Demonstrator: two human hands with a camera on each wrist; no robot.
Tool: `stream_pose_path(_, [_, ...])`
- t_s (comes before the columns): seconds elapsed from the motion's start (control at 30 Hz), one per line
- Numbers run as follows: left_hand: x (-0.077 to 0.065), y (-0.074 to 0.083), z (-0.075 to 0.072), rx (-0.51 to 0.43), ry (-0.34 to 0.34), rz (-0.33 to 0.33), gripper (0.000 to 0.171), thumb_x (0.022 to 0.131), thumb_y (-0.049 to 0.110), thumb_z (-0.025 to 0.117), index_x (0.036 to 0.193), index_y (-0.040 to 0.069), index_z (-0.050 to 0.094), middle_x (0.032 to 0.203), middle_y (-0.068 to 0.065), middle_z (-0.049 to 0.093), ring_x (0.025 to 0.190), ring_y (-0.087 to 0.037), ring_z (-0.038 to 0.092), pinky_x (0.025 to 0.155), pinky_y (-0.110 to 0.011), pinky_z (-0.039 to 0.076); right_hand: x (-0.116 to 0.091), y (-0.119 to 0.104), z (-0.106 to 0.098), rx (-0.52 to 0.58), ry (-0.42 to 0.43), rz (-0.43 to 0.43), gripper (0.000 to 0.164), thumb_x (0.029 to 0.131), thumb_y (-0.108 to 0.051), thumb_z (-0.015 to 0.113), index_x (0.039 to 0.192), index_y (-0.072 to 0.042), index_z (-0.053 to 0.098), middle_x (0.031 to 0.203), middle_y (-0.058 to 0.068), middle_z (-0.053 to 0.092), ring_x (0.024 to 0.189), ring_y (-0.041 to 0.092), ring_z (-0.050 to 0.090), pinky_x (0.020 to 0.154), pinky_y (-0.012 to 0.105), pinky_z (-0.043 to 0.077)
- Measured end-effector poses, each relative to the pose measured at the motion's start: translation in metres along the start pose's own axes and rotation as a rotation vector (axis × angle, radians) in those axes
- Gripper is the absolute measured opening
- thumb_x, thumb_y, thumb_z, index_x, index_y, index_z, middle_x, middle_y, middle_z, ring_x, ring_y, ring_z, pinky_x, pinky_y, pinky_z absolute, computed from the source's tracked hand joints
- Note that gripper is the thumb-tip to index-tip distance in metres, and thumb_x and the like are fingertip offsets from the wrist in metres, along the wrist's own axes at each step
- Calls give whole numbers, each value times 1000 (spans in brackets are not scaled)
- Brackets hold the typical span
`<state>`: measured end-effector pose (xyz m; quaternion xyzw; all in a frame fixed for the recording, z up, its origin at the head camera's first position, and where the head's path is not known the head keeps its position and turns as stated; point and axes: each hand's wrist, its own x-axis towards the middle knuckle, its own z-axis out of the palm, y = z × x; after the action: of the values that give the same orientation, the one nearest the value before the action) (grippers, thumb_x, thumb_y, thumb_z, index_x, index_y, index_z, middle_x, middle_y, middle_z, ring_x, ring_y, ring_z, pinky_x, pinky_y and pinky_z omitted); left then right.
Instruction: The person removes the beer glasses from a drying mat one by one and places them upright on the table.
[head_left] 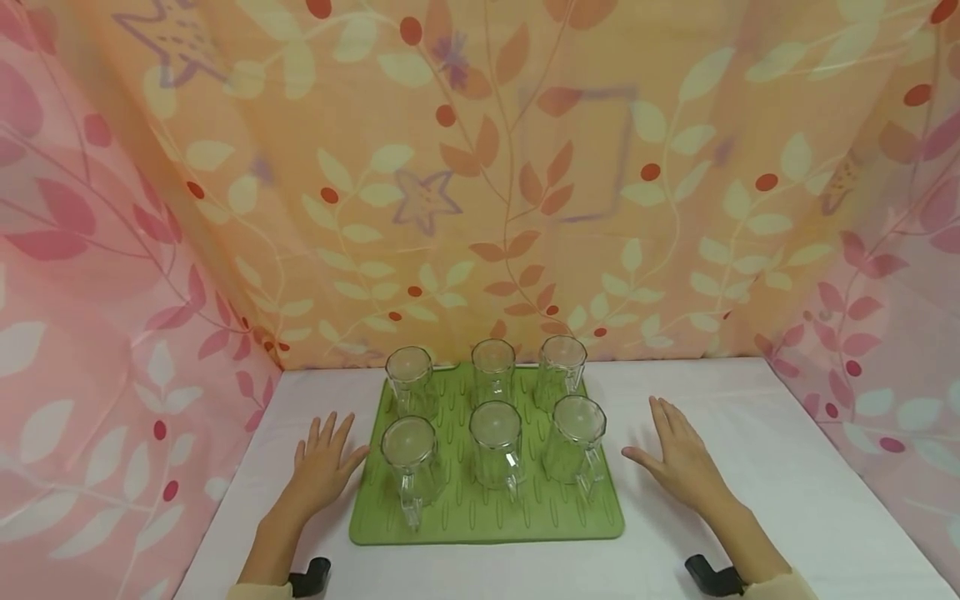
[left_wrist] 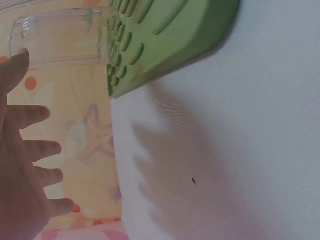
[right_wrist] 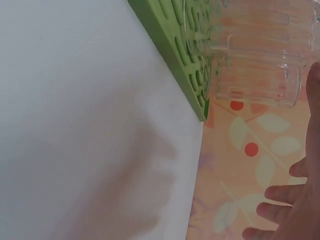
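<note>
Several clear glass mugs with handles stand in two rows on a green ridged mat (head_left: 457,533). The front row has a left mug (head_left: 411,467), a middle mug (head_left: 497,450) and a right mug (head_left: 573,442). To the left of the mat, my left hand (head_left: 318,471) is held with fingers spread and thumb toward the mat, holding nothing. On the opposite side, my right hand (head_left: 682,467) has its fingers extended and its thumb pointing at the mat, also without anything in it. Both hands cast shadows on the white tabletop in the wrist views.
Behind the mugs, a patterned orange curtain (head_left: 510,250) meets the back edge of the white table (head_left: 810,517). Pink patterned curtains flank both sides, the left one (head_left: 90,333) and the right one (head_left: 892,333). Black camera mounts sit at both wrists.
</note>
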<state>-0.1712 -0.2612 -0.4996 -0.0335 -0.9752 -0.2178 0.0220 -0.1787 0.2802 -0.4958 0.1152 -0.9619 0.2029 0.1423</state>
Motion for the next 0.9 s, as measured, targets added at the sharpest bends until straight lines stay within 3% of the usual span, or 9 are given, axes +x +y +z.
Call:
stream_pose_path(0.17, [-7,4,-5,-50,-15,15,68,100,44,49,149,1,32,154,-35,22,142,-56,10,106,-79,13,-6,-6,-3,80,-12,-15,105,78,-46,77,154,0,20,149,33,34,134,52,35,103,68,34])
stream_pose_path(0.43, [-19,-1,-3,-72,-30,19,74,96,39,57,152,0,26,154,-35,23,141,-58,12,106,-79,14,-16,-14,0,153,-40,8,102,77,-40,79,152,1,24,150,30,35,134,53,36,103,69,34])
stream_pose_path(0.67, [-28,-1,-2,-113,-71,9,84,90,44,64,152,2,26,155,-33,23,142,-57,12,106,-79,14,-25,-23,6,206,26,-67,100,74,-32,83,153,-4,28,146,26,44,127,45,46,96,66,42])
stream_pose_path(0.77, [-30,1,-3,-134,-89,18,91,85,46,70,152,2,27,155,-32,24,143,-57,12,107,-79,14,-29,-25,12,208,60,-104,101,70,-29,85,152,-6,31,142,20,50,125,32,50,93,56,48])
stream_pose_path(0.9, [-34,2,-5,-135,-112,29,99,78,46,77,152,2,27,155,-32,26,142,-57,15,107,-78,17,-33,-29,20,261,103,-149,98,68,-24,87,150,-6,36,137,15,56,124,3,48,92,22,51])
